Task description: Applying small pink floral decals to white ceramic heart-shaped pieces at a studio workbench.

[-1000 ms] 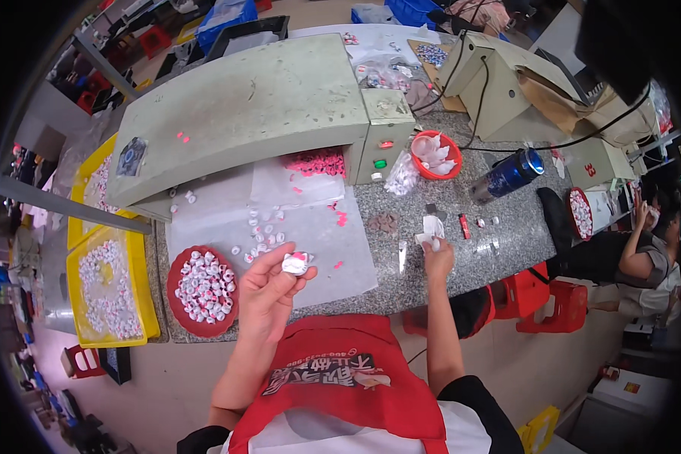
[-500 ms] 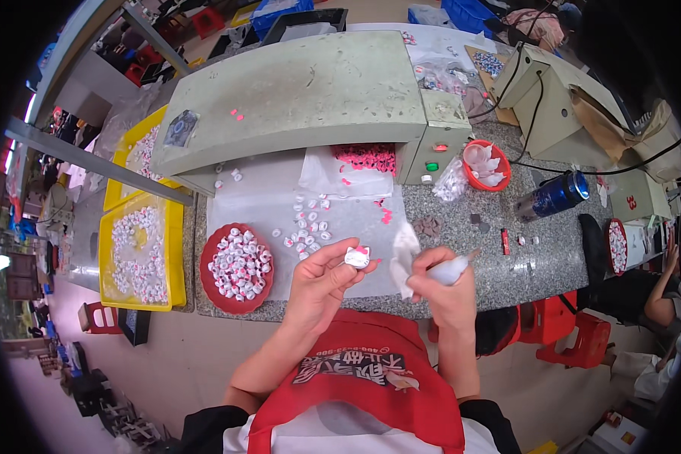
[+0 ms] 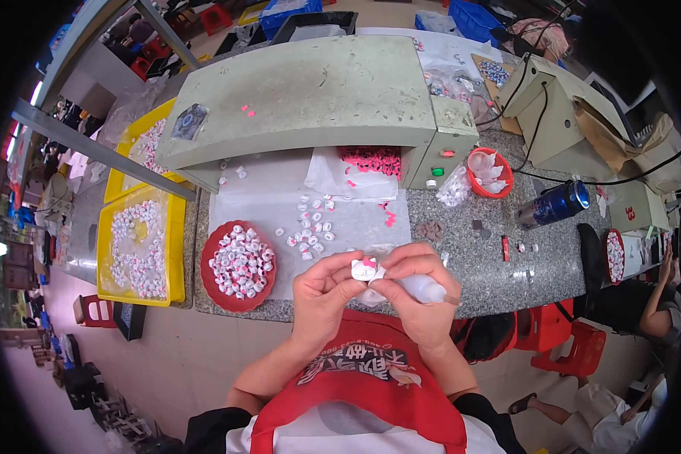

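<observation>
Between the fingertips of my left hand (image 3: 319,293) is a small white cat-head figure (image 3: 364,269) with a pink bow, its face turned up. My right hand (image 3: 425,310) meets it there, thumb and fingers pressed at the figure's right side. Tucked in that same hand is a translucent white squeeze bottle (image 3: 424,288), and a crumpled white cloth (image 3: 371,297) hangs below the fingers. Several similar figures (image 3: 308,236) lie loose on white paper beyond my hands. More of them fill a red dish (image 3: 239,305) to the left.
A pale green machine hood (image 3: 303,91) spans the back, with pink pieces (image 3: 371,160) beneath it. Yellow trays (image 3: 175,250) of white pieces stand at left. To the right are a red cup (image 3: 499,191) of white squeeze bottles and a blue bottle (image 3: 556,206). Red stools (image 3: 571,349) stand beyond the table edge.
My right hand has moved left with the squeeze bottle and cloth, up against the figure. My left hand still holds the figure, slightly farther right in view.
</observation>
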The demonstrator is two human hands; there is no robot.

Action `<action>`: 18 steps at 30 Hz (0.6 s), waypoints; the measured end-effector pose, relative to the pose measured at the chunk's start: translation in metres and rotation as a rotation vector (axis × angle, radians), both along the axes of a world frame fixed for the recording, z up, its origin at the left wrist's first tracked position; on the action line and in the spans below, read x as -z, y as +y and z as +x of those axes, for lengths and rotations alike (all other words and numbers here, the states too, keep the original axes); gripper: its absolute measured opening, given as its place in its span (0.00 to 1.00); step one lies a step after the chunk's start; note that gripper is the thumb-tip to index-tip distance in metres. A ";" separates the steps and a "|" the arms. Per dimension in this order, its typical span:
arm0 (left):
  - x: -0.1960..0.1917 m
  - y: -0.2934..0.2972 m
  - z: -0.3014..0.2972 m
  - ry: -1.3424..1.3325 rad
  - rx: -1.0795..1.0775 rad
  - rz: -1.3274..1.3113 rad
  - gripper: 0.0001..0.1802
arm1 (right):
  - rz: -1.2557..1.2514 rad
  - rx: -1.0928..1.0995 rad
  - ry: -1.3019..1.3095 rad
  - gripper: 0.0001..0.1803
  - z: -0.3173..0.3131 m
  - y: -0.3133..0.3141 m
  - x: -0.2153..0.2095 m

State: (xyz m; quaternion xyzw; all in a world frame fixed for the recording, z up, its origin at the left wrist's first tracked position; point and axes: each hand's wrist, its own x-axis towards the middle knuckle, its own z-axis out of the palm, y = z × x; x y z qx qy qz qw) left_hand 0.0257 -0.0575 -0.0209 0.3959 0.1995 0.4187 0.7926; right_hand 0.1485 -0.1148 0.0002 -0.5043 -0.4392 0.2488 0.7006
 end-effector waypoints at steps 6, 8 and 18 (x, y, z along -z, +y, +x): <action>0.003 0.002 -0.003 0.071 0.018 0.114 0.17 | -0.065 0.042 -0.014 0.09 0.006 0.000 0.003; 0.005 0.003 -0.004 0.091 0.036 0.170 0.17 | -0.127 -0.032 0.238 0.09 0.007 0.000 0.006; 0.020 0.017 -0.003 -0.090 0.141 -0.298 0.18 | -0.225 0.049 0.371 0.07 0.011 0.008 0.014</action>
